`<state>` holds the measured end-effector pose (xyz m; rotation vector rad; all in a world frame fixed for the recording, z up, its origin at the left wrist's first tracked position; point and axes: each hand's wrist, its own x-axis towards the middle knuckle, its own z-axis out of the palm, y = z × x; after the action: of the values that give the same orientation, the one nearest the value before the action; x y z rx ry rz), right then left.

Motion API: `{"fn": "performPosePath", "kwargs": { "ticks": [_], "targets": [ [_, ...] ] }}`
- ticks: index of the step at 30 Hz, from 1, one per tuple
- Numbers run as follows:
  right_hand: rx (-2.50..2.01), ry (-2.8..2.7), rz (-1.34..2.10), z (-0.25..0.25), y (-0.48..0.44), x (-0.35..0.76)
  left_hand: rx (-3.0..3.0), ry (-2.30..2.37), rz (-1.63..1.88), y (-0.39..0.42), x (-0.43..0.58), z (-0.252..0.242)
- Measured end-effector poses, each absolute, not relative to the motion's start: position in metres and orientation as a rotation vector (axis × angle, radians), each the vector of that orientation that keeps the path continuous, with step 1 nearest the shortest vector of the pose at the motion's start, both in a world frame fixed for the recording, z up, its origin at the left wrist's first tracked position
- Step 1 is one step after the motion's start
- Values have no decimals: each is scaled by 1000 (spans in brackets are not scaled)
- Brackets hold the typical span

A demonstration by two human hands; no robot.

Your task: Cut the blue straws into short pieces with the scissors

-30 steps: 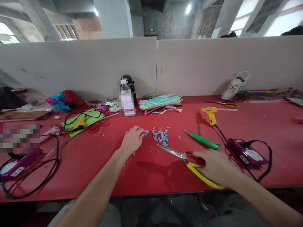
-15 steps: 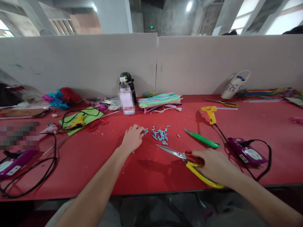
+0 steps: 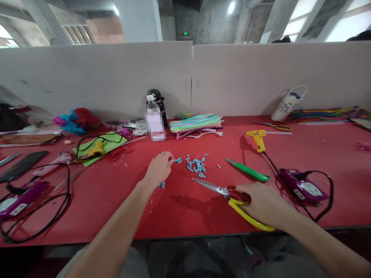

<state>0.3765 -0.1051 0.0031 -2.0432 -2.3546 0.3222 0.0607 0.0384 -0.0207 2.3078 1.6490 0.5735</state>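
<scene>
My left hand (image 3: 159,169) rests low over the red table, fingertips drawn together beside a few small blue pieces (image 3: 178,160). Whether something tiny sits in that pinch is hidden. More blue bits (image 3: 163,185) lie by its wrist. A loose heap of short blue pieces (image 3: 196,166) is spread to the right. In my right hand (image 3: 262,200) are large scissors (image 3: 213,187) with red and yellow handles. Their blades look closed and point left, just below the heap. Beyond that hand lies a green-handled knife (image 3: 251,171).
A yellow glue gun (image 3: 257,139) stands at right, its cord running to a purple power strip (image 3: 303,186). Pastel pipe cleaners (image 3: 195,125) and a plastic bottle (image 3: 155,121) are at the back. Another purple strip (image 3: 24,199) and looping black cord occupy the left.
My left hand has shifted slightly left, uncovering more of the blue pieces at its fingertips and by its wrist. My right hand and the scissors have barely moved.
</scene>
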Motion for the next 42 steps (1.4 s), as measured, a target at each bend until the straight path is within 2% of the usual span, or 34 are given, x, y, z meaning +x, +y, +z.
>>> {"fn": "performPosePath", "kwargs": {
  "ticks": [9, 25, 35, 42],
  "targets": [
    [-2041, -2354, 313, 3, -106, 379, 2134, 1391, 877, 23, 67, -7],
    [-1822, -2260, 276, 10, -112, 369, 1777, 1224, 1020, -49, 71, 28],
    [-1812, -2296, 224, 5, -112, 369, 1963, 1181, 1051, -64, 68, 35],
    [-1823, -2331, 190, 12, -113, 367, 2246, 1301, 845, -59, 65, 34]
  ]
}}
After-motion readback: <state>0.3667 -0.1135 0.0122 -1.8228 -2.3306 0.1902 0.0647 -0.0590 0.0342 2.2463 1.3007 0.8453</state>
